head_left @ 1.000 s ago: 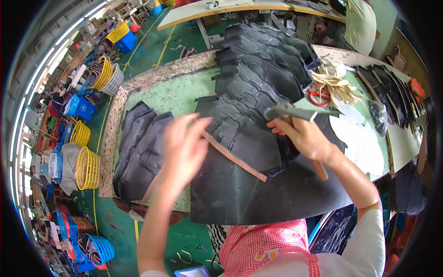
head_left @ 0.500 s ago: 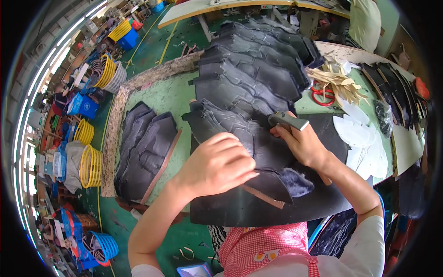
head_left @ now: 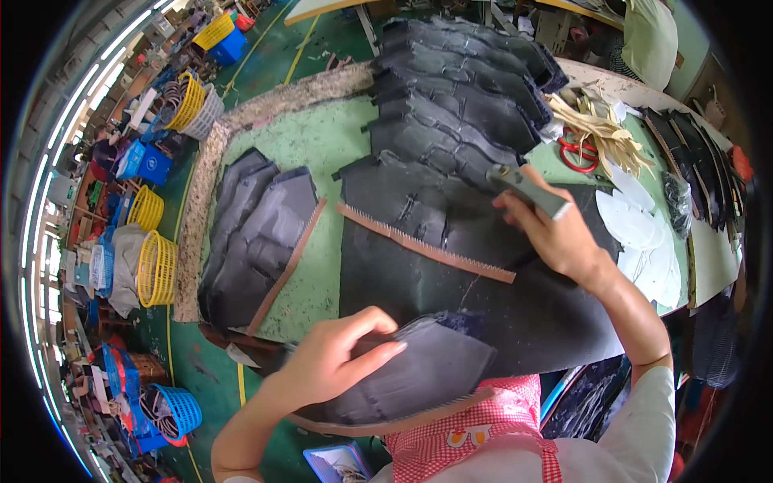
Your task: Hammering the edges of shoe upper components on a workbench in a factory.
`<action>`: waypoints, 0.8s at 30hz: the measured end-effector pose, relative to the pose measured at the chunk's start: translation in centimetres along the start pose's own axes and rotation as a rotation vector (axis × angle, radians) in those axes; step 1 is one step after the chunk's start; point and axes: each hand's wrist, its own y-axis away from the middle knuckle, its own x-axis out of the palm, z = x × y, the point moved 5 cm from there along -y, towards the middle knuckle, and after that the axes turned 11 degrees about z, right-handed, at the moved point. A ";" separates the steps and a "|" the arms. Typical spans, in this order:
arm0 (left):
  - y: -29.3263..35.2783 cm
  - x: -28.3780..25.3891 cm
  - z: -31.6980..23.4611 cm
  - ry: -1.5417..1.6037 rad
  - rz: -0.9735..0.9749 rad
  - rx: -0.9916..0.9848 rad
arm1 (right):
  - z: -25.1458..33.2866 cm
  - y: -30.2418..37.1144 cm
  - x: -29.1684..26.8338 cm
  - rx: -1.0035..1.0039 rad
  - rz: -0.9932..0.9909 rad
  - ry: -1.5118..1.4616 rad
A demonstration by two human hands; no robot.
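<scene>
In my left hand (head_left: 334, 358) is a dark leather panel (head_left: 431, 374) with a brown toothed strip along its lower edge, pinched between thumb and fingers at its upper edge. It hangs over the near edge of the black sheet (head_left: 531, 322), in front of my apron. My right hand (head_left: 555, 237) grips a hammer with a grey metal head (head_left: 527, 191), raised over the right side of the sheet. Below and left of the hammer, another dark panel (head_left: 411, 213) lies flat, its brown toothed strip facing me. Behind it, several similar panels (head_left: 451, 97) overlap in a row.
Overlapping dark panels (head_left: 266, 217) lie left on the green table (head_left: 334, 145). To the right are red-handled scissors (head_left: 581, 153), pale strips (head_left: 604, 133), white cut pieces (head_left: 644, 241) and a clear plastic bag (head_left: 678, 201). Yellow baskets (head_left: 157, 270) stand on the floor. A person (head_left: 648, 44) is at the far right.
My left hand has drawn a panel toward me, off the working spot. The panel beneath now shows its brown strip. My right hand has shifted slightly right with the hammer.
</scene>
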 end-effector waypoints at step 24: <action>-7.7 4.4 5.4 -0.483 -0.156 0.329 | 3.7 6.6 4.0 0.012 0.485 0.118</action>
